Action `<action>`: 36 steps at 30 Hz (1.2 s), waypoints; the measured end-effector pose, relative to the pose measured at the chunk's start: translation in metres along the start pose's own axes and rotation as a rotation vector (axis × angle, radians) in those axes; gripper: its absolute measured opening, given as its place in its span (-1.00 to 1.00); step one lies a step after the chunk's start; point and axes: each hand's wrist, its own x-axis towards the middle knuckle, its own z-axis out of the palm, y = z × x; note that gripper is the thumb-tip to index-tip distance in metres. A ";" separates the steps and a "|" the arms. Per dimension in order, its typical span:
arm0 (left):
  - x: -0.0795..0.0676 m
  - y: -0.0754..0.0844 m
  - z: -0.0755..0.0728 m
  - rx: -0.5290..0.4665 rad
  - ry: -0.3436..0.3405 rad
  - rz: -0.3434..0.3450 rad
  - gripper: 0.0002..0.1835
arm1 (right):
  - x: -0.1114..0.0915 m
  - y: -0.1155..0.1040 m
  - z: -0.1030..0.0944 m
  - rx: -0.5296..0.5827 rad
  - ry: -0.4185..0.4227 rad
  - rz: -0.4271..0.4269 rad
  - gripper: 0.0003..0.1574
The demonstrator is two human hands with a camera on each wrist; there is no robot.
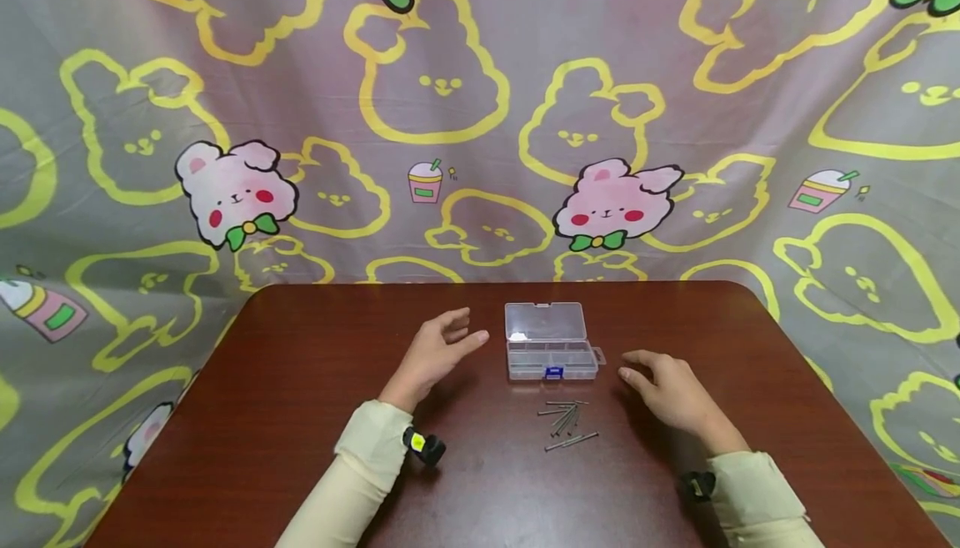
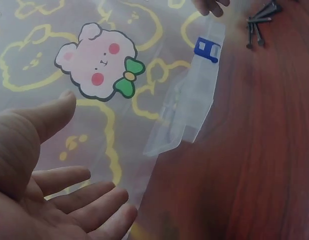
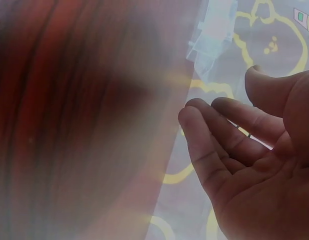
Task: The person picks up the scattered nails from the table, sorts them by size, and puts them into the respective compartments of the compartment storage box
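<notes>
A clear plastic compartment box (image 1: 551, 359) stands with its lid (image 1: 545, 321) raised at the back and a blue latch (image 1: 553, 373) on its front. In front of it, several grey screws or nails (image 1: 566, 419) lie loose on the table. My left hand (image 1: 437, 354) hovers to the left of the box, fingers relaxed, thumb pointing toward it, holding nothing. To the right of the box is my right hand (image 1: 667, 389), its fingers loosely bent and nothing in them. The left wrist view shows the left palm (image 2: 59, 185) with fingers spread; the right palm (image 3: 254, 165) fills the right wrist view.
The dark reddish-brown table (image 1: 315, 414) has rounded far corners. Behind and along its sides hangs a grey curtain (image 1: 480, 156) printed with cartoon animals. Each wrist wears a black strap, one of them the left strap (image 1: 424, 445).
</notes>
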 end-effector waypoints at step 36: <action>0.018 -0.005 0.040 -0.017 -0.214 -0.060 -0.24 | -0.005 -0.012 0.013 0.038 -0.144 -0.019 -0.81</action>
